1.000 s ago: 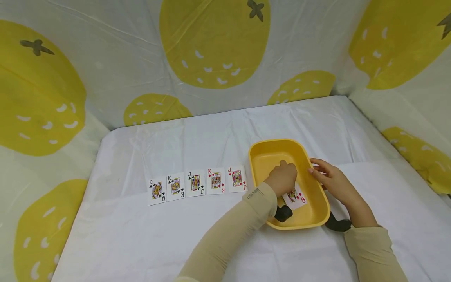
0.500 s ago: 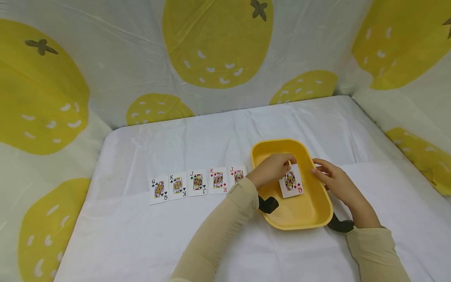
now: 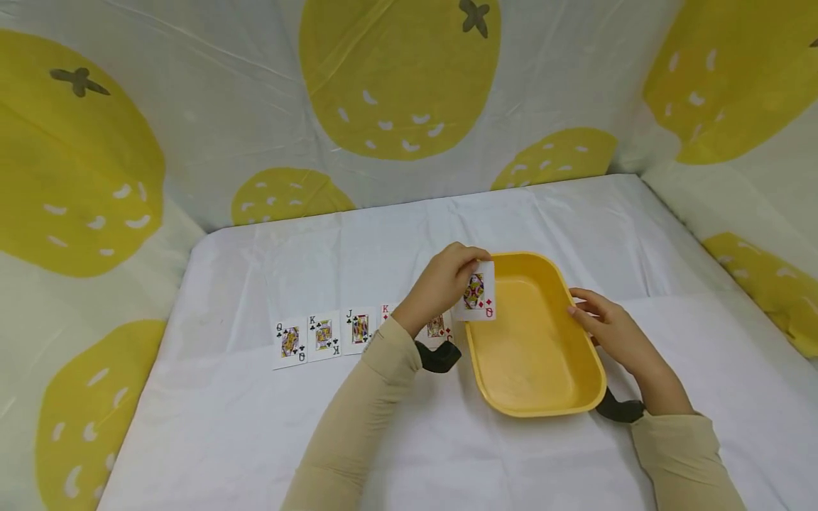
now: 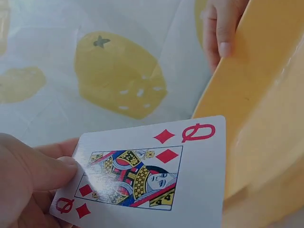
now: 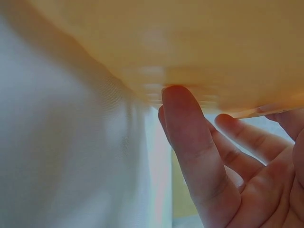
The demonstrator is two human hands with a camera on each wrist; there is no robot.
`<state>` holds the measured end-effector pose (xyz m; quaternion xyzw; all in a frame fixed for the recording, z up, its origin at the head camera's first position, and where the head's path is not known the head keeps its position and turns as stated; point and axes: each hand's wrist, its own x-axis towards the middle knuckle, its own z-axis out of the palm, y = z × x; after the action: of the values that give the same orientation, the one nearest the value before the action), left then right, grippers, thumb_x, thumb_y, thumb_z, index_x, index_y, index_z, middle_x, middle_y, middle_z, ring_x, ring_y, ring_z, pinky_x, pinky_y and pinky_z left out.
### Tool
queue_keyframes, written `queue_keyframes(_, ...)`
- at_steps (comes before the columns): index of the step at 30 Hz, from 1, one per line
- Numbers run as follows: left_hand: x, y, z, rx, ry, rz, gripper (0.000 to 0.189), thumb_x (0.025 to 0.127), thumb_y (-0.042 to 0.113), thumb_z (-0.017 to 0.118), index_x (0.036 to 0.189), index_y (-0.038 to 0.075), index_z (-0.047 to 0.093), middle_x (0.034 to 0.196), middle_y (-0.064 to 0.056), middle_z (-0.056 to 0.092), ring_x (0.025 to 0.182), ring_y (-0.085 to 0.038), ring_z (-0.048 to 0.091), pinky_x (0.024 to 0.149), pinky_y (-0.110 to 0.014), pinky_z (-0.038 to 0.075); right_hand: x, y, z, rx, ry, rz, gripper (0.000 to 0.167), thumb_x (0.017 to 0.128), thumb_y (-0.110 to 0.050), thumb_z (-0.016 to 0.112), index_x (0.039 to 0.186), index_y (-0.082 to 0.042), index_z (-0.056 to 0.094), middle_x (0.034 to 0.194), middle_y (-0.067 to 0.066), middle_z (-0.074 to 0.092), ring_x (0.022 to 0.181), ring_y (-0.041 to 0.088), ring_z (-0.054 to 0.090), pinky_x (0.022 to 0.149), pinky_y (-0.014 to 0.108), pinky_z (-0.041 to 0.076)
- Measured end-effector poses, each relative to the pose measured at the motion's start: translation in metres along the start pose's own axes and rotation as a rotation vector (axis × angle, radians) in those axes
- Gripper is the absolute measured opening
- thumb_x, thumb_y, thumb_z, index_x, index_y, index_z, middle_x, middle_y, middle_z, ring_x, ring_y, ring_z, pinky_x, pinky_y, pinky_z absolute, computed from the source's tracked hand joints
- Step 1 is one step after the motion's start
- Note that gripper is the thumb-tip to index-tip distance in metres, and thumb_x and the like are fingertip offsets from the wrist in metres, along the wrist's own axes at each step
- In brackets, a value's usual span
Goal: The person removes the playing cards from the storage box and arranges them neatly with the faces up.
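My left hand [image 3: 444,284] pinches a queen of diamonds card [image 3: 475,292] between thumb and fingers, in the air over the left rim of the yellow plastic tray [image 3: 597,387]. In the left wrist view the card [image 4: 142,171] is face up and tilted, the thumb on its edge. My right hand [image 3: 607,330] holds the tray's right rim, thumb at the rim and fingers on the outer side. In the right wrist view a finger [image 5: 183,123] touches the tray's outer wall [image 5: 190,52]. The tray bottom shows bare.
Left of the tray lies a row of face cards on the white cloth: queen of clubs [image 3: 290,344], king of clubs [image 3: 324,335], jack of clubs [image 3: 360,330], then a king and a jack of diamonds [image 3: 436,326], partly hidden by the left arm. Fruit-printed curtains [image 3: 396,78] enclose the table.
My left hand has picked the queen of diamonds up from the tray bottom and carried it left, over the rim. My right hand stays at the tray's right rim.
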<state>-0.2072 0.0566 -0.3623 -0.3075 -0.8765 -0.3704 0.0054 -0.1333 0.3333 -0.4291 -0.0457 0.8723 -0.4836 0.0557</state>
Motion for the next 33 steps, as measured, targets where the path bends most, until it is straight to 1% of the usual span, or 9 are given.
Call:
queue_keyframes(6, -0.027, -0.025, -0.033, 0.041, 0.109, -0.072, 0.023, 0.094, 0.007, 0.046, 0.108, 0.012, 0.064, 0.097, -0.003, 0.056, 0.087, -0.013, 0.050, 0.078, -0.025, 0.041, 0.000, 0.001, 0.000, 0.005, -0.002, -0.009, 0.050, 0.095, -0.028, 0.045, 0.134, 0.002, 0.034, 0.112, 0.030, 0.049, 0.077, 0.003, 0.056, 0.059, 0.029, 0.051)
queue_keyframes(11, -0.053, -0.051, -0.056, 0.060, 0.206, -0.133, 0.021, 0.093, 0.005, 0.045, 0.103, 0.010, 0.064, 0.092, -0.005, 0.055, 0.082, -0.016, 0.049, 0.073, -0.031, 0.041, -0.001, 0.001, -0.003, 0.015, -0.004, -0.022, 0.049, 0.095, -0.026, 0.045, 0.134, 0.002, 0.033, 0.112, 0.030, 0.049, 0.076, 0.005, 0.057, 0.058, 0.030, 0.051)
queue_keyframes(15, -0.073, -0.074, -0.070, 0.105, 0.246, -0.189, 0.020, 0.093, 0.004, 0.046, 0.101, 0.008, 0.064, 0.089, -0.008, 0.053, 0.079, -0.019, 0.047, 0.070, -0.033, 0.040, -0.002, 0.001, -0.004, 0.015, -0.003, -0.020, 0.050, 0.096, -0.026, 0.044, 0.134, 0.003, 0.032, 0.112, 0.031, 0.049, 0.077, 0.004, 0.057, 0.058, 0.029, 0.051)
queue_keyframes(20, -0.101, -0.102, -0.091, 0.157, 0.252, -0.294, 0.021, 0.093, 0.002, 0.044, 0.101, 0.005, 0.063, 0.090, -0.013, 0.053, 0.080, -0.024, 0.046, 0.071, -0.037, 0.039, -0.001, 0.003, -0.002, 0.032, -0.002, -0.027, 0.049, 0.095, -0.025, 0.045, 0.133, 0.003, 0.033, 0.111, 0.030, 0.049, 0.077, 0.004, 0.057, 0.058, 0.030, 0.051)
queue_keyframes(23, -0.119, -0.119, -0.105, 0.182, 0.257, -0.353, 0.022, 0.093, 0.001, 0.043, 0.102, 0.003, 0.062, 0.092, -0.016, 0.053, 0.082, -0.027, 0.047, 0.073, -0.041, 0.039, 0.000, 0.003, 0.000, 0.035, 0.000, -0.032, 0.049, 0.095, -0.025, 0.045, 0.133, 0.003, 0.034, 0.111, 0.030, 0.049, 0.076, 0.003, 0.057, 0.058, 0.030, 0.051)
queue_keyframes(26, -0.137, -0.135, -0.121, 0.196, 0.255, -0.429, 0.022, 0.093, 0.002, 0.041, 0.104, 0.002, 0.061, 0.095, -0.019, 0.052, 0.083, -0.030, 0.046, 0.074, -0.045, 0.038, 0.000, 0.003, 0.000, 0.040, 0.002, -0.037, 0.048, 0.095, -0.025, 0.045, 0.133, 0.003, 0.034, 0.111, 0.030, 0.049, 0.076, 0.004, 0.057, 0.058, 0.030, 0.051)
queue_keyframes(30, -0.161, -0.153, -0.140, 0.224, 0.219, -0.536, 0.024, 0.094, 0.002, 0.038, 0.106, 0.001, 0.059, 0.099, -0.024, 0.050, 0.085, -0.033, 0.044, 0.074, -0.048, 0.036, 0.002, 0.004, 0.000, 0.042, 0.003, -0.037, 0.048, 0.095, -0.025, 0.045, 0.133, 0.003, 0.034, 0.111, 0.030, 0.049, 0.076, 0.004, 0.057, 0.058, 0.030, 0.051)
queue_keyframes(33, -0.175, -0.165, -0.148, 0.230, 0.190, -0.602, 0.025, 0.094, 0.003, 0.036, 0.108, 0.000, 0.058, 0.105, -0.028, 0.048, 0.089, -0.036, 0.042, 0.077, -0.051, 0.035, 0.002, 0.004, 0.000, 0.037, 0.003, -0.031, 0.048, 0.095, -0.025, 0.045, 0.133, 0.003, 0.034, 0.110, 0.030, 0.049, 0.075, 0.004, 0.057, 0.058, 0.030, 0.051)
